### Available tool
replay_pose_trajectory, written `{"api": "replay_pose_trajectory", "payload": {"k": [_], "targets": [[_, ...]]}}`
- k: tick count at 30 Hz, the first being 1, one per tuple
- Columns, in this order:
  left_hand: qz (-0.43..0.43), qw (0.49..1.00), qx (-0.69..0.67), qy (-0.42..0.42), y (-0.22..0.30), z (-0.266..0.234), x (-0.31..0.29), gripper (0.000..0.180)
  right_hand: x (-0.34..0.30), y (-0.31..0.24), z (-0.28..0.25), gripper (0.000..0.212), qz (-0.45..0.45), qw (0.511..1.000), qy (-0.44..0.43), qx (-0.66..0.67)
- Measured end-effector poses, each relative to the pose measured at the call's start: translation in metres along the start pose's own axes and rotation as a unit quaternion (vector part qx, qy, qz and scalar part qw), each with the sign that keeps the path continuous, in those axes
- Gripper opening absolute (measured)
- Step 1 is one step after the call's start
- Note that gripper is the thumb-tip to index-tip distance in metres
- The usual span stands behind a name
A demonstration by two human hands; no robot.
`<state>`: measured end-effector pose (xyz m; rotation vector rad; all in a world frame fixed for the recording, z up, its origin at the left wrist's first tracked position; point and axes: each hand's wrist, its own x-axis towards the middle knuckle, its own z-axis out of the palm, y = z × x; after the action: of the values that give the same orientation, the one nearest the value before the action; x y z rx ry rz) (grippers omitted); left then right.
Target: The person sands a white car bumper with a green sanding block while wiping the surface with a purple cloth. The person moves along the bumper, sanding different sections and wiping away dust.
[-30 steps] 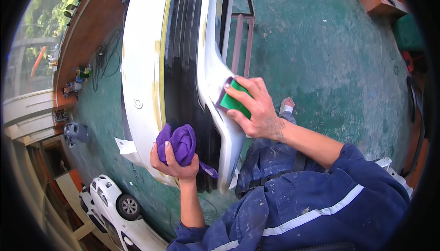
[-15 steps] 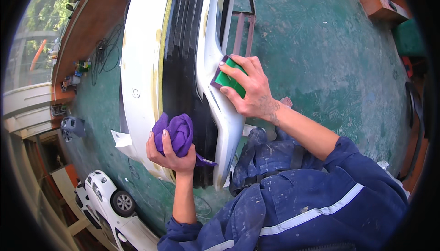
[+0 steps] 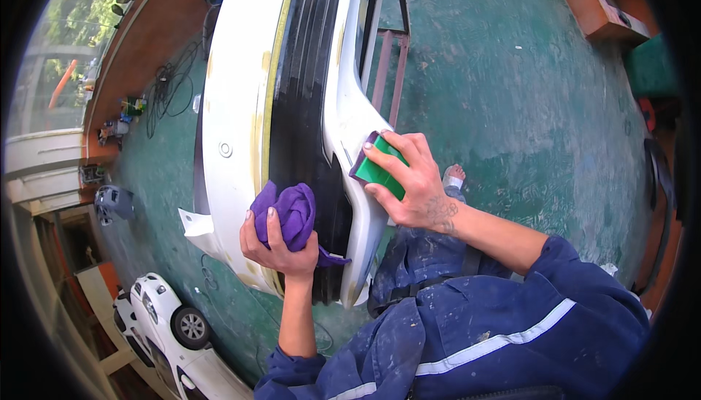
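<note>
A white car bumper (image 3: 235, 101) with a black middle section (image 3: 303, 86) runs lengthwise in front of me. Yellowish patches and a yellow strip show along it. My right hand (image 3: 420, 188) grips a green sanding block (image 3: 381, 174) with a dark purplish face, which rests against the white edge on the bumper's right side. Bunched in my left hand (image 3: 281, 250) is a purple cloth (image 3: 288, 214), held over the near part of the bumper. One end of the cloth trails rightward across the black section.
A reddish-brown metal stand (image 3: 389, 71) shows beside the bumper on the green floor (image 3: 496, 101). White cars (image 3: 164, 320) stand at lower left. A coiled cable (image 3: 166, 90) and a grey part (image 3: 114, 204) lie to the left. An orange-brown ledge (image 3: 595, 6) is at upper right.
My right hand with the sanding block has moved nearer to me and slightly right along the bumper's edge. The left hand still holds the cloth. The view has shifted a little.
</note>
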<state>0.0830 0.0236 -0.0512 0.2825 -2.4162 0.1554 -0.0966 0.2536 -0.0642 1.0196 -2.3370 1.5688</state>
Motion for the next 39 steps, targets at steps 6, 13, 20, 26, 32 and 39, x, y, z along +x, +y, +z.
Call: {"api": "replay_pose_trajectory", "payload": {"k": [6,13,20,26,32,39], "targets": [[-0.003,1.000,-0.005,0.001,-0.001,0.003,0.001,0.066,0.053,0.006,0.014,0.053,-0.029,0.997,0.033,-0.056],[-0.015,1.000,-0.003,0.007,0.002,0.002,-0.003,0.066,-0.001,-0.032,-0.022,0.064,-0.069,0.982,-0.098,-0.145],[0.002,0.997,-0.071,0.011,-0.001,-0.006,0.018,0.067,0.083,0.012,-0.009,0.048,0.030,0.993,0.106,-0.040],[0.156,0.971,-0.137,-0.121,0.074,-0.001,0.065,0.047,-0.012,0.080,-0.065,0.051,0.184,0.979,0.049,-0.075],[0.210,0.964,-0.052,-0.152,0.077,0.056,0.163,0.038,-0.075,0.111,-0.100,0.052,0.287,0.955,0.049,-0.055],[0.213,0.972,-0.024,-0.098,0.094,0.145,0.300,0.048,-0.005,0.084,-0.102,0.059,0.254,0.965,0.025,0.057]]}}
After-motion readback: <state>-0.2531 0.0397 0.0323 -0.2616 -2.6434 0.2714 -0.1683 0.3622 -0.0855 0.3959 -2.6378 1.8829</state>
